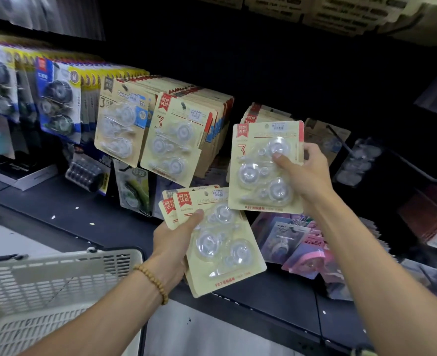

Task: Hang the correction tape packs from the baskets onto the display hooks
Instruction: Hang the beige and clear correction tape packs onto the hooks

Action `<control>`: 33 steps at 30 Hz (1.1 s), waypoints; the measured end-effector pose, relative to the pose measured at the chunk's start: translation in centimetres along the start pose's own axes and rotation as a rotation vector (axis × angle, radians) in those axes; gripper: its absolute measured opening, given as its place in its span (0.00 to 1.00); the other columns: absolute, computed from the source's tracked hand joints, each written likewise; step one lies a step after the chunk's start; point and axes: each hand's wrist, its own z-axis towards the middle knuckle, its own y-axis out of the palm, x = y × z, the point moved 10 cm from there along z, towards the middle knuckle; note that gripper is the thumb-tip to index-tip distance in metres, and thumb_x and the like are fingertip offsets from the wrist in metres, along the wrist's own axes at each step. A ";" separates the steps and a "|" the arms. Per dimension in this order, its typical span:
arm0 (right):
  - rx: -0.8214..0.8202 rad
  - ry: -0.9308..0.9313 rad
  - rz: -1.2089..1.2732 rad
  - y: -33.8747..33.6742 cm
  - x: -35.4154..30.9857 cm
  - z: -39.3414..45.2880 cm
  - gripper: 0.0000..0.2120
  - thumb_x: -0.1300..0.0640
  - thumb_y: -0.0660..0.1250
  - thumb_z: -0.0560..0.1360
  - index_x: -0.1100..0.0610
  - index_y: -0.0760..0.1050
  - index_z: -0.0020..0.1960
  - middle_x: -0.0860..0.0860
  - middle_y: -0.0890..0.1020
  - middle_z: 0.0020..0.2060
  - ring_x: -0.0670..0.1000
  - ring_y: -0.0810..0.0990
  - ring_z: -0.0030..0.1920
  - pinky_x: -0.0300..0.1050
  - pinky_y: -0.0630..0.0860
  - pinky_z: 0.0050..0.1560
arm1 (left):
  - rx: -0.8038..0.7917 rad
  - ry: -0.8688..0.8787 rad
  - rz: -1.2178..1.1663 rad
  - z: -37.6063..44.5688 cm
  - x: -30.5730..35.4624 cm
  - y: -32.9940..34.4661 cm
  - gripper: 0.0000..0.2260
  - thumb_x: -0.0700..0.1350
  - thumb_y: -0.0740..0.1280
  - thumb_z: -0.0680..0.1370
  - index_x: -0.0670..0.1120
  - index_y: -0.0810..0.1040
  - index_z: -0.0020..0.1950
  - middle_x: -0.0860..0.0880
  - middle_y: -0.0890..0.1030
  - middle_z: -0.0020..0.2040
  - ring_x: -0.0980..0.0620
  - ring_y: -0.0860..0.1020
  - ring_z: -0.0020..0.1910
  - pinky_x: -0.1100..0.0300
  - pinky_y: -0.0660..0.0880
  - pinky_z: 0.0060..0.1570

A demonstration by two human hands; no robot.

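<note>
One cream cardboard correction tape pack with three clear blisters (pixel 266 167) is pinched in our right hand (pixel 306 176), thumb on its front, raised just below the short row of matching packs (pixel 262 114). We should line its hang hole up with that hook, card square. Below and leftward, our left hand (pixel 172 244) grips a fanned stack of spare packs (pixel 218 242) above the white plastic basket (pixel 58 286).

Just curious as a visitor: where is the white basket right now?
In the head view, the white basket sits at the lower left, just beside the left hand holding spare packs.
</note>
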 end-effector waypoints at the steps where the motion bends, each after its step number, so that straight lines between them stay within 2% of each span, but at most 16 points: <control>1: 0.004 0.005 -0.006 -0.1 0.1 0.2 0.17 0.54 0.76 0.75 0.50 0.71 0.57 0.49 0.81 0.55 0.48 0.85 0.49 0.43 0.81 0.43 | 0.003 0.002 0.001 0.0 0.0 0.0 0.07 0.41 0.75 0.75 0.45 0.84 0.53 0.46 0.87 0.46 0.46 0.85 0.45 0.54 0.80 0.39; 4: 0.035 0.016 -0.012 -0.6 1.0 0.1 0.17 0.55 0.76 0.75 0.50 0.71 0.58 0.50 0.81 0.56 0.49 0.84 0.50 0.45 0.81 0.45 | 0.010 0.003 0.017 -0.1 -0.2 -0.2 0.07 0.41 0.75 0.75 0.45 0.84 0.53 0.46 0.87 0.46 0.45 0.85 0.45 0.54 0.81 0.40; 7: 0.071 0.024 -0.015 -1.1 1.8 0.0 0.15 0.54 0.76 0.75 0.48 0.71 0.55 0.50 0.82 0.56 0.51 0.84 0.52 0.52 0.82 0.53 | 0.020 0.003 0.029 -0.2 -0.4 -0.8 0.07 0.41 0.75 0.75 0.45 0.84 0.52 0.46 0.87 0.46 0.46 0.86 0.44 0.54 0.81 0.38; 10: 0.088 0.044 -0.046 -1.1 2.5 0.5 0.16 0.52 0.76 0.75 0.49 0.72 0.56 0.49 0.82 0.55 0.52 0.84 0.53 0.55 0.82 0.56 | 0.024 0.001 0.043 -0.1 -0.3 -1.3 0.06 0.41 0.75 0.76 0.44 0.83 0.51 0.46 0.87 0.44 0.46 0.86 0.42 0.55 0.80 0.36; 15: 0.109 0.078 -0.258 -0.5 3.9 1.9 0.12 0.47 0.73 0.75 0.49 0.73 0.52 0.46 0.81 0.50 0.55 0.81 0.56 0.59 0.78 0.59 | 0.010 0.007 0.046 -0.2 0.3 -1.7 0.05 0.42 0.75 0.76 0.45 0.83 0.50 0.47 0.87 0.43 0.48 0.85 0.39 0.57 0.80 0.32; 17: 0.122 0.131 -0.315 -0.5 5.1 1.8 0.19 0.47 0.73 0.75 0.54 0.72 0.60 0.49 0.79 0.54 0.56 0.78 0.60 0.59 0.76 0.63 | 0.000 -0.002 0.042 -0.4 0.3 -1.6 0.06 0.41 0.75 0.75 0.45 0.83 0.51 0.47 0.87 0.44 0.48 0.86 0.40 0.56 0.80 0.33; 19: 0.172 0.154 -0.383 -0.8 5.9 0.9 0.32 0.46 0.74 0.74 0.58 0.66 0.71 0.54 0.75 0.62 0.58 0.74 0.65 0.57 0.72 0.66 | -0.016 -0.011 0.035 -0.5 0.2 -1.5 0.06 0.41 0.75 0.76 0.44 0.83 0.52 0.46 0.87 0.45 0.47 0.86 0.41 0.56 0.81 0.34; 20: 0.195 0.135 -0.409 -0.8 5.9 0.1 0.34 0.46 0.73 0.74 0.59 0.65 0.73 0.55 0.73 0.64 0.58 0.73 0.66 0.54 0.71 0.66 | -0.025 -0.015 0.033 -0.5 0.1 -1.3 0.07 0.41 0.75 0.75 0.44 0.83 0.52 0.46 0.88 0.45 0.46 0.86 0.42 0.55 0.81 0.36; 21: 0.196 0.111 -0.409 -0.5 5.8 -1.0 0.33 0.45 0.73 0.75 0.60 0.67 0.72 0.54 0.74 0.62 0.57 0.74 0.66 0.52 0.71 0.63 | -0.031 -0.018 0.030 -0.6 0.1 -1.2 0.08 0.41 0.75 0.75 0.44 0.83 0.53 0.46 0.88 0.46 0.45 0.86 0.44 0.54 0.82 0.38; 22: 0.148 0.099 -0.376 0.3 5.8 -2.2 0.29 0.44 0.72 0.75 0.60 0.71 0.68 0.51 0.77 0.57 0.55 0.77 0.62 0.50 0.73 0.60 | -0.037 -0.020 0.026 -0.6 0.1 -1.0 0.08 0.41 0.75 0.75 0.44 0.83 0.54 0.45 0.88 0.46 0.45 0.86 0.45 0.53 0.82 0.39; 24: -0.083 0.155 -0.300 3.1 6.9 -5.0 0.23 0.40 0.73 0.73 0.58 0.80 0.56 0.49 0.84 0.46 0.54 0.83 0.52 0.51 0.79 0.54 | -0.044 -0.023 0.008 -0.5 0.2 -0.7 0.09 0.41 0.76 0.75 0.43 0.83 0.54 0.45 0.88 0.46 0.44 0.86 0.45 0.51 0.82 0.41; 26: -0.329 0.225 -0.281 6.1 7.7 -7.8 0.23 0.37 0.77 0.67 0.55 0.83 0.48 0.50 0.87 0.41 0.53 0.86 0.45 0.55 0.83 0.51 | -0.054 -0.016 -0.011 -0.5 0.4 -0.3 0.09 0.41 0.76 0.75 0.43 0.83 0.54 0.45 0.88 0.46 0.43 0.86 0.46 0.50 0.82 0.43; 27: -0.378 0.223 -0.271 6.8 7.8 -8.4 0.23 0.37 0.80 0.63 0.54 0.83 0.46 0.50 0.87 0.41 0.52 0.87 0.43 0.56 0.84 0.49 | -0.059 -0.013 -0.017 -0.6 0.4 -0.1 0.09 0.41 0.76 0.75 0.43 0.84 0.54 0.45 0.88 0.46 0.43 0.86 0.46 0.49 0.82 0.45; 29: -0.362 0.203 -0.258 7.0 7.2 -8.4 0.26 0.39 0.83 0.58 0.54 0.82 0.47 0.49 0.87 0.42 0.50 0.87 0.42 0.55 0.84 0.47 | -0.069 -0.012 -0.032 -0.5 0.6 0.2 0.10 0.41 0.76 0.74 0.42 0.84 0.55 0.44 0.87 0.47 0.42 0.86 0.47 0.47 0.83 0.48; 33: -0.323 0.228 -0.157 5.9 6.3 -7.3 0.23 0.50 0.82 0.66 0.58 0.78 0.55 0.51 0.87 0.45 0.49 0.87 0.42 0.47 0.84 0.44 | -0.134 -0.012 -0.054 -0.3 1.2 0.9 0.17 0.40 0.79 0.69 0.42 0.84 0.57 0.43 0.87 0.51 0.40 0.85 0.52 0.39 0.80 0.57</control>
